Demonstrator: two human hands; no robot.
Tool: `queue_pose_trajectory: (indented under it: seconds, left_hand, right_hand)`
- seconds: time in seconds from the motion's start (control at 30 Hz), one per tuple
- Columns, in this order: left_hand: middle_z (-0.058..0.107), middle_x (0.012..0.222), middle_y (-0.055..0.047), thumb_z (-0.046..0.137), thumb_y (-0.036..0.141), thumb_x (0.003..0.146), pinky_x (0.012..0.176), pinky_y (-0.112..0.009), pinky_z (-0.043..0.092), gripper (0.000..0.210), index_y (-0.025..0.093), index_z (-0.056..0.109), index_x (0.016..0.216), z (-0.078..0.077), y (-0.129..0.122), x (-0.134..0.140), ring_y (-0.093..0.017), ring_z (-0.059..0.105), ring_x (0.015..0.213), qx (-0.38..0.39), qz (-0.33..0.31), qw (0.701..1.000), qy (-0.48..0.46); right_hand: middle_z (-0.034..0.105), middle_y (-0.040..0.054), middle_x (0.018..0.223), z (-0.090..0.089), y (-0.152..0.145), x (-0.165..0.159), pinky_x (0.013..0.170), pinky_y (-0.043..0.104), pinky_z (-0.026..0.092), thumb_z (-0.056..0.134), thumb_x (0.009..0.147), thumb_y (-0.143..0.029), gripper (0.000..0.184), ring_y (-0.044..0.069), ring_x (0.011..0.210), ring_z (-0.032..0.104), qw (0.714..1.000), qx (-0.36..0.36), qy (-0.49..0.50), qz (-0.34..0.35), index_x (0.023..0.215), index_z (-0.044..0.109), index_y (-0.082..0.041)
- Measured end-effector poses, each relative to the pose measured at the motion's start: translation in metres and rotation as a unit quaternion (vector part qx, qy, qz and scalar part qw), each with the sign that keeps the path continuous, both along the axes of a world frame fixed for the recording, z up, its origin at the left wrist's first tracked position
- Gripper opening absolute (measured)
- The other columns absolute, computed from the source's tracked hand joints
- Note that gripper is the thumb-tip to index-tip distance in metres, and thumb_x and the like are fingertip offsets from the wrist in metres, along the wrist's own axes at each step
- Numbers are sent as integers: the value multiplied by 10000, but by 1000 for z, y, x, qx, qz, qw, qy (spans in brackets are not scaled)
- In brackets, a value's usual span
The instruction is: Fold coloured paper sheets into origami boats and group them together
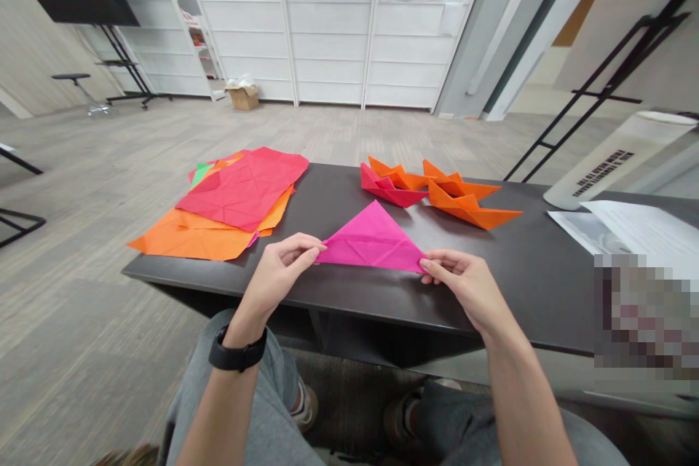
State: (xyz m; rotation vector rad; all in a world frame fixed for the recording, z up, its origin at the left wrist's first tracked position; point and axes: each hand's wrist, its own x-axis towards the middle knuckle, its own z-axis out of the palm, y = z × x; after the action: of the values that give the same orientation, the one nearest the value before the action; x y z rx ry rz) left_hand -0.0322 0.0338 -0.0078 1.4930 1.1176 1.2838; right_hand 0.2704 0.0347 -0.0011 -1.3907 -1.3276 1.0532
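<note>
Between my hands is a pink sheet of origami paper (pixel 374 240), folded into a triangle with its point facing away from me. Crease lines run across it. My left hand (pixel 287 262) pinches its left corner between thumb and fingers. At the right corner, my right hand (pixel 456 273) holds the paper in the same kind of pinch. Beyond it stand several folded paper boats: a red boat (pixel 390 188) and orange ones, the nearest orange boat (pixel 472 207) lying to the right.
A pile of creased red paper (pixel 245 189) and orange paper (pixel 191 237) lies at the left of the dark table (pixel 338 291). On the right are a white cylindrical container (pixel 606 160) and white printed sheets (pixel 644 233). A cardboard box (pixel 243 97) sits on the floor behind.
</note>
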Motion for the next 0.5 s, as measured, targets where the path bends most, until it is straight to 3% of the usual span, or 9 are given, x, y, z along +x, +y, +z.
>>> queue_pose_trajectory:
  seconds: [0.23,0.5]
  left_hand:
    - [687,836,6,821,265,730,684,-276,600,291,189,627,934,-5,5,3,-150,680,755,-42,31,993,-103]
    - [728,792,-33,806,310,744,713,-293,588,206,164,704,846,-1,2,0,-167,701,719,-70,-14,997,-23]
  right_hand:
    - [662,25,610,-1,-2,-3,616,309,499,807,698,-562,399,192,600,640,998,17,-22,60,763,693,-186]
    - [724,65,685,-2,-1,-1,593,308,493,706,798,-597,411,215,644,678,995,20,-45,91,800,709,-186]
